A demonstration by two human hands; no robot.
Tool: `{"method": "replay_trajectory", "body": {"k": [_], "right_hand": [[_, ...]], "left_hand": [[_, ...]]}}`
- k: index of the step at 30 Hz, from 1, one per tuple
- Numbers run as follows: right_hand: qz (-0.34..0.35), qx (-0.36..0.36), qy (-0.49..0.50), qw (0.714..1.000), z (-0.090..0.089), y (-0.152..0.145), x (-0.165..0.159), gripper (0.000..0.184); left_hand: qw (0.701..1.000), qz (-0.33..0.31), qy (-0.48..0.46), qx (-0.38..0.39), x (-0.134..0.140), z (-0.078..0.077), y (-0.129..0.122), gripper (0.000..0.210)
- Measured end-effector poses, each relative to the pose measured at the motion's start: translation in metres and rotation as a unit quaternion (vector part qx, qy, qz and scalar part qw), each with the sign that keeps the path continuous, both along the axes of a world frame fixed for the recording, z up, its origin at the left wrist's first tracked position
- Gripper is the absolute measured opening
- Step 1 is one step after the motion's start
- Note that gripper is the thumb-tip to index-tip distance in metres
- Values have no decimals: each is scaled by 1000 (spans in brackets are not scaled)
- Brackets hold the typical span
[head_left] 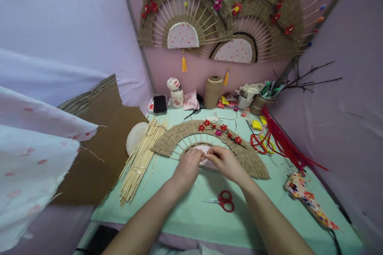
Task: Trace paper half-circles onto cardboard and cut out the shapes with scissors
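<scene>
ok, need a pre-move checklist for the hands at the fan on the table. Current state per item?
1. Both hands at the fan: ok. Left hand and right hand meet over its pale centre panel.
2. Something pinched between the fingers: cannot tell, too small to make out.
3. Red flowers fixed firmly to the woven band: cannot tell; they lie along it.
4. Small red-handled scissors apart from the fan: ok, lying between the forearms.
5. Sticks all in one tidy bundle: not ok, a few lie loose beside it.
6. Patterned tool with a cord switched off: cannot tell.
</scene>
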State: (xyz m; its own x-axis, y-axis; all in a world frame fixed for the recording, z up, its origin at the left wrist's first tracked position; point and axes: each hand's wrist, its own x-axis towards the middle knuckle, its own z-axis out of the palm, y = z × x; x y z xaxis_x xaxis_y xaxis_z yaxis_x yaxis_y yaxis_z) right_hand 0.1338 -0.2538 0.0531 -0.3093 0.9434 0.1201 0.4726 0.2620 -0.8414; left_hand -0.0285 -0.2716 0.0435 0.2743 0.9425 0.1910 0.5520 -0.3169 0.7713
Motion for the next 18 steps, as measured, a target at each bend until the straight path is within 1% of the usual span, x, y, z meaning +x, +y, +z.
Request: {"method": "replay_trajectory", "body": {"k": [4, 7, 8, 9, 11, 12, 13, 14, 16, 17, 18], "right_hand": [[35, -31, 2, 999, 2, 1, 4, 16], [56, -46, 7, 997, 4, 2, 6, 17], [56, -56, 10, 997, 5, 2, 6, 17], [50, -68, 17, 996, 5, 2, 6, 17], [18, -93, 54, 994, 4, 2, 5, 18], [-4, -103, 79, 991, 4, 2, 4, 19], [-24, -114, 104, 988, 2, 2, 3, 21], [-39, -124, 126, 984, 1, 1, 1, 23], [-49, -145, 155, 976, -4, 0, -2, 27], [-48, -156, 167, 972, -7, -1, -4, 28], [-46, -166, 178, 969, -10, -1, -5, 29]], "left_hand": [[995, -89, 34, 26, -8, 4, 4, 16], [990, -138, 21, 28, -14, 3, 11, 16], [990, -142, 3, 21, -15, 2, 13, 16], [991, -132, -26, 6, -15, 0, 15, 15], [988, -71, -123, -52, -12, -6, 16, 14], [976, -31, -192, -97, -9, -9, 16, 11], [953, 7, -266, -146, -6, -13, 14, 8], [920, 34, -339, -193, -2, -16, 12, 7], [851, 55, -452, -262, 6, -21, 7, 18], [823, 56, -490, -281, 9, -23, 4, 24], [802, 55, -517, -293, 12, -25, 2, 28]]}}
